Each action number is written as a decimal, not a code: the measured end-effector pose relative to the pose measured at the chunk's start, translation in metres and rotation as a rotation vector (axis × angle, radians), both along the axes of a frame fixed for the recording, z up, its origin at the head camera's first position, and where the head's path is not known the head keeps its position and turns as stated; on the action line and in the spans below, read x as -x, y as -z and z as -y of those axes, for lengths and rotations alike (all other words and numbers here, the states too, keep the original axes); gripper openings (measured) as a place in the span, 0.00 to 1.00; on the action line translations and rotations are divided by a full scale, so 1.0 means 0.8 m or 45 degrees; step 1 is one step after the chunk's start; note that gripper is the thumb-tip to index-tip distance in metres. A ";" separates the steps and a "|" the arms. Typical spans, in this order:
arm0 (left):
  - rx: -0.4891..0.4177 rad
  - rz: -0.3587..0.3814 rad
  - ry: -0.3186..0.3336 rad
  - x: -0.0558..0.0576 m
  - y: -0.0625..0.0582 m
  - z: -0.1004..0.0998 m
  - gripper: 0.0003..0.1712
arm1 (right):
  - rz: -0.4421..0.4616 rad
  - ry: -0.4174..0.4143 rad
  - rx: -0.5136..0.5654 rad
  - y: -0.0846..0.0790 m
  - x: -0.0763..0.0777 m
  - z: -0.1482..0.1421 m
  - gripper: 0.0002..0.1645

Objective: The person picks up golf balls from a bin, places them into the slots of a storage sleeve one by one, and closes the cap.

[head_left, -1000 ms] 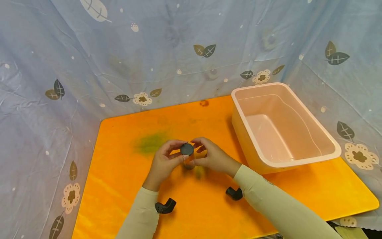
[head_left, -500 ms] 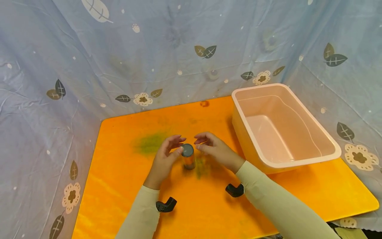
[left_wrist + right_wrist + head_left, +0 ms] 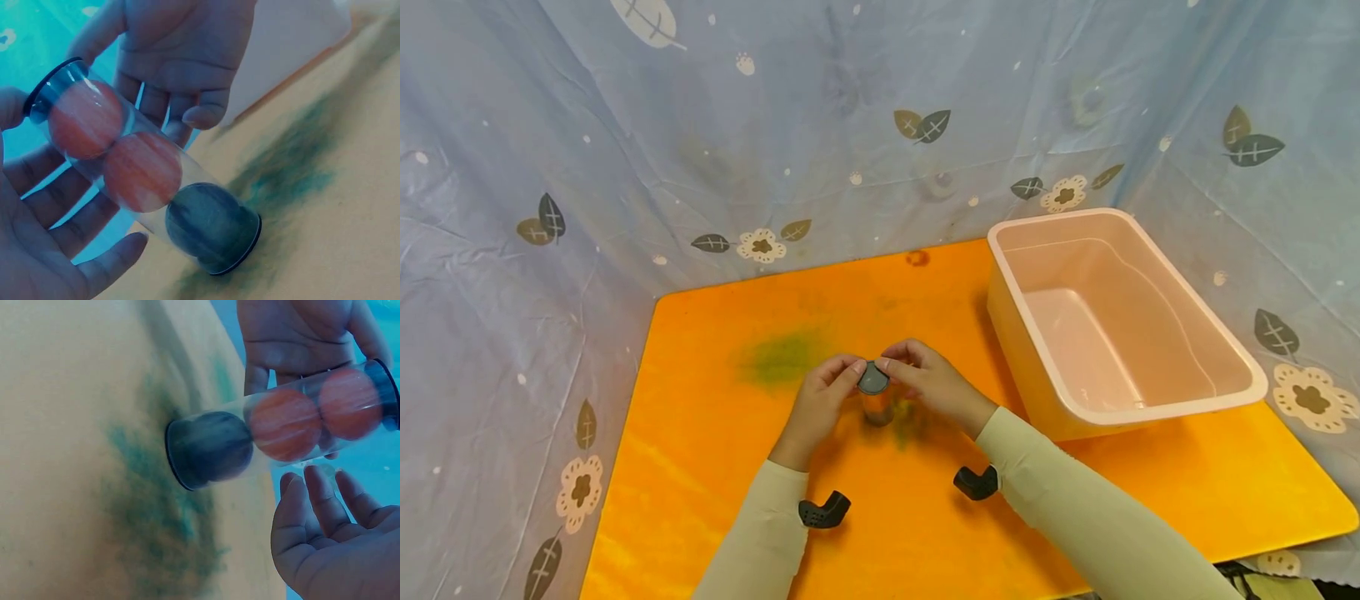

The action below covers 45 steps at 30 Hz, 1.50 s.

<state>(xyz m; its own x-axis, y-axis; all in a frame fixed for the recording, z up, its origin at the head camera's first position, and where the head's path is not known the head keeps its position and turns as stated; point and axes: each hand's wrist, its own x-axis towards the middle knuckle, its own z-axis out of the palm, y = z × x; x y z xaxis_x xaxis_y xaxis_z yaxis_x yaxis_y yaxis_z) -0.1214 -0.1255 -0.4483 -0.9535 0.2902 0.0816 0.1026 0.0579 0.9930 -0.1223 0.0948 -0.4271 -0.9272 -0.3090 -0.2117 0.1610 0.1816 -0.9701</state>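
Observation:
A clear plastic tube (image 3: pixel 94 169) with dark caps at both ends stands upright on the orange table in the head view. Two orange-red balls (image 3: pixel 142 172) and a dark rounded shape (image 3: pixel 203 215) show through its wall. Around the tube's grey top cap (image 3: pixel 872 379), my left hand (image 3: pixel 818 408) and right hand (image 3: pixel 934 385) pinch from opposite sides, thumbs at its upper face. The other fingers spread around the tube lower down in both wrist views.
A big pale pink bin (image 3: pixel 1037 354) stands on the right of the orange table (image 3: pixel 715 467). Green and dark smudges (image 3: pixel 782 358) mark the tabletop. A patterned blue curtain (image 3: pixel 820 125) hangs along the back and sides. Black wrist mounts (image 3: pixel 825 510) stick out from the sleeves.
Half a second ago my right hand was off the tube, and my left thumb was at the cap. Both hands have now come together on the cap. The tube stays in place.

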 end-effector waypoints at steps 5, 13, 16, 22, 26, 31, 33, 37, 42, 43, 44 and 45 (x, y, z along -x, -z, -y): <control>-0.002 0.046 -0.005 -0.001 -0.002 -0.004 0.16 | 0.013 -0.026 0.001 0.002 0.001 -0.002 0.30; -0.031 0.047 -0.022 -0.002 -0.005 -0.013 0.16 | 0.048 -0.032 0.026 -0.007 -0.002 -0.005 0.29; -0.005 0.028 -0.034 -0.003 -0.007 -0.016 0.16 | 0.052 -0.028 0.057 -0.011 -0.004 -0.005 0.28; -0.059 0.085 -0.015 -0.005 -0.010 -0.020 0.15 | 0.059 -0.034 0.144 -0.011 -0.008 -0.005 0.28; -0.073 0.079 -0.012 -0.006 -0.009 -0.022 0.14 | 0.080 -0.043 0.216 -0.009 -0.008 -0.006 0.31; -0.058 0.039 -0.017 -0.009 -0.005 -0.022 0.15 | 0.088 -0.038 0.265 -0.005 -0.009 -0.006 0.31; -0.057 0.017 -0.022 -0.010 -0.003 -0.021 0.15 | 0.079 -0.031 0.260 -0.004 -0.010 -0.006 0.29; -0.069 -0.017 -0.022 -0.010 0.002 -0.020 0.16 | 0.049 -0.021 0.233 -0.004 -0.011 -0.003 0.24; -0.059 -0.007 -0.026 -0.010 0.009 -0.015 0.18 | 0.043 -0.004 0.183 0.000 -0.011 0.002 0.23; -0.054 -0.003 -0.030 -0.009 0.011 -0.014 0.18 | 0.042 0.000 0.173 0.000 -0.010 0.003 0.23; -0.049 -0.001 -0.033 -0.009 0.012 -0.013 0.18 | 0.042 0.003 0.166 0.001 -0.010 0.003 0.23; -0.043 -0.002 -0.035 -0.008 0.012 -0.013 0.18 | 0.040 0.006 0.162 0.002 -0.009 0.003 0.22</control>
